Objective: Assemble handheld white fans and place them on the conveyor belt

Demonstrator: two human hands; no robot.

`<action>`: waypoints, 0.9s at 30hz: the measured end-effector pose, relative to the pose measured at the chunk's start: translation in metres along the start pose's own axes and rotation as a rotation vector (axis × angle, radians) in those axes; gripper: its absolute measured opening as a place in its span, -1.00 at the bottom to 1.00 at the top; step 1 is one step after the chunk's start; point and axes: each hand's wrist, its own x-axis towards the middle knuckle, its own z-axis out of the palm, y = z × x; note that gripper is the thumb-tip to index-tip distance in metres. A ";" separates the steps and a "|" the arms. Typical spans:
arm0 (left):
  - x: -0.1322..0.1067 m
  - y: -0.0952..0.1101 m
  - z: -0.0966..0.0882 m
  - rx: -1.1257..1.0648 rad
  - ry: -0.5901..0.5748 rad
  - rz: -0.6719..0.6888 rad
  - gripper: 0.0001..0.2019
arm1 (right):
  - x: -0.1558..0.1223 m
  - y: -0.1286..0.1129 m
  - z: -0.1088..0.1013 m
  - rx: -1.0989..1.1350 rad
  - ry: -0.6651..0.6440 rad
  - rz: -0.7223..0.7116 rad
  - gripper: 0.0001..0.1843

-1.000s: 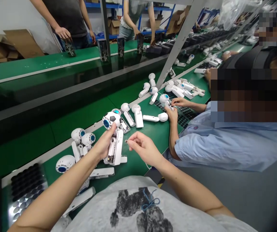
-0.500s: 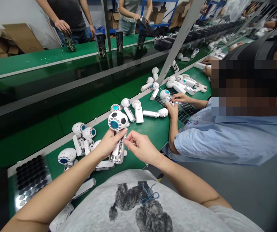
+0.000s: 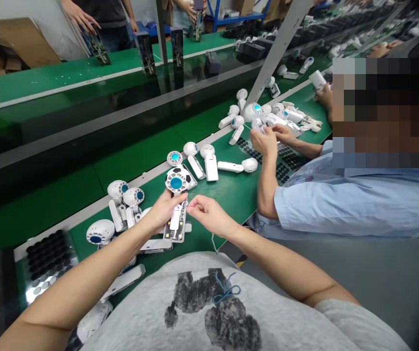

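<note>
My left hand (image 3: 162, 212) is wrapped round a small white handheld fan (image 3: 177, 195) with a football-pattern head and a blue centre, its open handle showing the inside parts. My right hand (image 3: 208, 215) is pinched at the fingertips right beside the fan's handle, holding something too small to make out. Both hands hover over the green bench (image 3: 227, 190) close to my chest.
Several more white fans (image 3: 125, 204) lie on the bench to the left and beyond. A sheet of black round pads (image 3: 46, 258) sits at far left. A co-worker in a blue shirt (image 3: 341, 200) works on a fan (image 3: 253, 113) at right. A dark conveyor (image 3: 85, 117) runs behind.
My right hand has closed in from apart to the fan's handle. The fan has tilted so its blue centre faces up. The co-worker has lifted a fan off the bench.
</note>
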 end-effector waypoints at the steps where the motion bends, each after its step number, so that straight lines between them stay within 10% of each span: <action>1: 0.003 -0.003 -0.002 0.052 0.027 0.026 -0.70 | 0.003 0.001 0.000 0.052 -0.004 0.049 -0.87; 5: 0.022 -0.011 -0.028 0.195 0.138 0.089 -0.69 | 0.002 0.012 -0.030 0.320 0.009 0.269 -0.87; 10: 0.071 -0.013 -0.069 0.333 0.313 0.141 -0.77 | -0.014 0.036 -0.081 0.411 0.295 0.197 -0.78; 15: 0.126 -0.018 -0.067 0.506 0.363 0.154 -0.70 | -0.011 0.040 -0.057 0.331 0.250 0.181 -0.71; 19: 0.115 -0.016 -0.075 0.645 0.402 0.202 -0.48 | -0.012 0.036 -0.041 0.204 0.236 0.174 -0.70; 25: 0.011 -0.039 -0.093 1.438 -0.384 0.418 -0.43 | -0.007 0.054 -0.028 0.014 0.136 0.145 -0.71; 27: -0.007 -0.052 -0.089 1.603 -0.451 0.480 -0.51 | 0.005 0.068 -0.014 -0.075 0.093 0.158 -0.71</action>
